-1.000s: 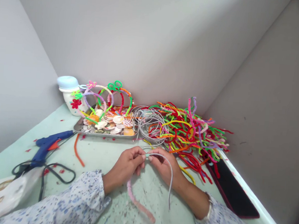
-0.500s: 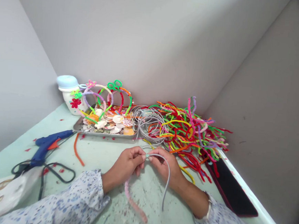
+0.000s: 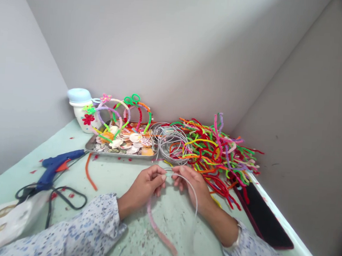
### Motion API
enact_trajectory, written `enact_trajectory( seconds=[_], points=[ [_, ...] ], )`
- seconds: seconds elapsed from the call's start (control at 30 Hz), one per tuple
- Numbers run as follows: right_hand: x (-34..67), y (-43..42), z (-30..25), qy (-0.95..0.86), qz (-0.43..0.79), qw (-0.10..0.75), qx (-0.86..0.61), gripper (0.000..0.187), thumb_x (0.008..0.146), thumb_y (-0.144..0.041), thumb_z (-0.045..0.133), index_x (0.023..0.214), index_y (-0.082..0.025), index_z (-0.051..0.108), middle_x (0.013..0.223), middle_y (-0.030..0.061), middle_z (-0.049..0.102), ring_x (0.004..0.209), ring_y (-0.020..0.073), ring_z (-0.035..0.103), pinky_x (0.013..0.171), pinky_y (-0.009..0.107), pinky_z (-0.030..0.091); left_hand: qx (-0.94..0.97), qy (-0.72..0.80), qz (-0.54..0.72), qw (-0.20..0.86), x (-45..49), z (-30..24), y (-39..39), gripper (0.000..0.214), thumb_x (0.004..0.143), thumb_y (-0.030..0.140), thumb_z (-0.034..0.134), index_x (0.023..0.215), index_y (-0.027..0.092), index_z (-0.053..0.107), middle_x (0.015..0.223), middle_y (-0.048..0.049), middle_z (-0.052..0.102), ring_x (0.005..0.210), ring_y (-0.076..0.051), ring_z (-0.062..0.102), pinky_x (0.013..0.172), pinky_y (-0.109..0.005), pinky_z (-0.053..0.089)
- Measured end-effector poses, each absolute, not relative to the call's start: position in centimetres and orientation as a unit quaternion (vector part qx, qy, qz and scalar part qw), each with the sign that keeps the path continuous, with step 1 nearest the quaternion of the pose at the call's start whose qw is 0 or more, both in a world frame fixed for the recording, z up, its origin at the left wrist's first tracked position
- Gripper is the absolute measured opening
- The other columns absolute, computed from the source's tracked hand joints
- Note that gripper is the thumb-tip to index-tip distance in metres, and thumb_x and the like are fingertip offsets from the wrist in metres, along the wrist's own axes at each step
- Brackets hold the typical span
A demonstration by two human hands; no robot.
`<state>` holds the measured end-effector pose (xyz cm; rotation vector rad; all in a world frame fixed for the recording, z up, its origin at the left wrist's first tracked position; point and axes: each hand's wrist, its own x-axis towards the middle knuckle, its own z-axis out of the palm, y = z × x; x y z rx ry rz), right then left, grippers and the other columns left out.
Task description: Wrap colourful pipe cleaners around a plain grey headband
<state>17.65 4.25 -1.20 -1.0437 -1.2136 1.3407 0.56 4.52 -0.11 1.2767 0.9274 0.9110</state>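
My left hand [image 3: 148, 185] is closed in a pinch on a pale grey wire [image 3: 196, 209], with a small pale green bit at the fingertips. A fuzzy pink length [image 3: 161, 234], like a pipe cleaner wrapping, curves down from below this hand. The wire arcs rightward across my right hand [image 3: 194, 189], its far end smeared by motion. My right fingers curl loosely around the wire, a little apart from the left fingertips. Just beyond my hands lies a coil of grey wire [image 3: 174, 142].
A metal tray [image 3: 121, 155] of shells stands at the back, with pipe-cleaner headbands [image 3: 113, 109] above it. Beside it is a white bottle [image 3: 84, 121]. A pipe-cleaner heap [image 3: 216, 151] covers a dark flat object [image 3: 270, 222] partly. A blue glue gun [image 3: 51, 170] lies left.
My right fingers have loosened and shifted slightly away from the left fingertips. The wire's arc has swung right, and the pink length's lower end has moved right and down.
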Motion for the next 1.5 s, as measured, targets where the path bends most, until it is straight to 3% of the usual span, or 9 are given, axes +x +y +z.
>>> enact_trajectory(
  seconds=[0.1, 0.27, 0.37, 0.47, 0.57, 0.7, 0.9, 1.17, 1.5],
  points=[
    [18.0, 4.2, -1.1, -0.476, 0.596, 0.506, -0.401, 0.036, 0.087, -0.046, 0.049, 0.089, -0.016, 0.067, 0.070, 0.0037, 0.063, 0.058, 0.0129, 0.057, 0.048, 0.023, 0.038, 0.552, 0.403, 0.390, 0.617, 0.5, 0.2, 4.6, 0.019, 0.078, 0.031, 0.060, 0.085, 0.014, 0.055, 0.059, 0.0036, 0.054, 0.040, -0.006, 0.044, 0.041, -0.018, 0.032],
    [18.0, 3.7, -0.6, -0.535, 0.572, 0.458, -0.420, 0.020, 0.077, -0.030, 0.066, 0.092, -0.017, 0.067, 0.068, -0.0004, 0.063, 0.056, 0.0101, 0.055, 0.053, 0.022, 0.039, 0.544, 0.393, 0.389, 0.631, 0.2, 0.7, 4.6, 0.024, 0.081, 0.037, 0.057, 0.089, 0.013, 0.056, 0.064, 0.0007, 0.059, 0.042, -0.006, 0.048, 0.042, -0.018, 0.034],
    [18.0, 3.8, -0.9, -0.486, 0.554, 0.511, -0.441, 0.016, 0.078, -0.028, 0.063, 0.091, -0.018, 0.065, 0.067, -0.0016, 0.061, 0.053, 0.0083, 0.051, 0.048, 0.020, 0.035, 0.509, 0.386, 0.416, 0.647, 0.2, 0.7, 4.7, 0.030, 0.087, 0.043, 0.047, 0.092, 0.015, 0.055, 0.073, -0.0025, 0.063, 0.046, -0.008, 0.053, 0.044, -0.019, 0.038],
    [18.1, 4.1, -1.2, -0.423, 0.546, 0.580, -0.433, 0.015, 0.079, -0.028, 0.061, 0.092, -0.020, 0.063, 0.068, -0.0027, 0.058, 0.054, 0.0075, 0.050, 0.046, 0.018, 0.034, 0.502, 0.400, 0.422, 0.641, 0.2, 0.6, 4.8, 0.035, 0.088, 0.046, 0.043, 0.081, 0.014, 0.054, 0.071, -0.0040, 0.063, 0.045, -0.008, 0.053, 0.043, -0.019, 0.038],
    [18.2, 4.3, -1.2, -0.405, 0.551, 0.595, -0.422, 0.017, 0.079, -0.029, 0.061, 0.094, -0.020, 0.061, 0.067, -0.0027, 0.058, 0.053, 0.0077, 0.050, 0.046, 0.018, 0.034, 0.512, 0.405, 0.414, 0.634, 0.2, 0.4, 4.8, 0.034, 0.087, 0.044, 0.046, 0.072, 0.014, 0.053, 0.061, -0.0015, 0.060, 0.043, -0.008, 0.051, 0.043, -0.018, 0.037],
    [18.1, 4.2, -1.1, -0.436, 0.563, 0.556, -0.428, 0.025, 0.082, -0.035, 0.058, 0.099, -0.018, 0.062, 0.069, -0.0006, 0.059, 0.053, 0.0088, 0.050, 0.045, 0.019, 0.035, 0.514, 0.405, 0.405, 0.638, 0.1, 0.2, 4.9, 0.032, 0.085, 0.042, 0.050, 0.067, 0.015, 0.051, 0.050, 0.0026, 0.052, 0.039, -0.007, 0.047, 0.040, -0.018, 0.034],
    [18.0, 4.2, -1.4, -0.481, 0.515, 0.525, -0.476, 0.026, 0.080, -0.039, 0.061, 0.092, -0.016, 0.063, 0.065, -0.0009, 0.058, 0.050, 0.0092, 0.049, 0.043, 0.020, 0.034, 0.510, 0.407, 0.409, 0.637, 0.2, 0.3, 4.8, 0.032, 0.082, 0.042, 0.053, 0.066, 0.016, 0.050, 0.050, 0.0034, 0.052, 0.036, -0.007, 0.044, 0.038, -0.018, 0.033],
    [18.1, 4.5, -1.8, -0.439, 0.514, 0.581, -0.453, 0.022, 0.082, -0.039, 0.058, 0.084, -0.017, 0.058, 0.062, -0.0026, 0.055, 0.048, 0.0075, 0.047, 0.042, 0.018, 0.033, 0.518, 0.400, 0.415, 0.632, 0.1, 0.4, 4.6, 0.037, 0.087, 0.047, 0.045, 0.079, 0.013, 0.059, 0.059, -0.0002, 0.057, 0.046, -0.008, 0.046, 0.044, -0.019, 0.035],
    [18.0, 4.4, -1.4, -0.431, 0.528, 0.580, -0.447, 0.027, 0.081, -0.044, 0.058, 0.087, -0.018, 0.059, 0.062, -0.0029, 0.055, 0.047, 0.0081, 0.048, 0.042, 0.019, 0.034, 0.529, 0.430, 0.417, 0.602, 0.2, 0.5, 4.6, 0.035, 0.083, 0.046, 0.049, 0.066, 0.016, 0.051, 0.049, 0.0050, 0.045, 0.041, -0.007, 0.033, 0.041, -0.018, 0.026]
  ],
)
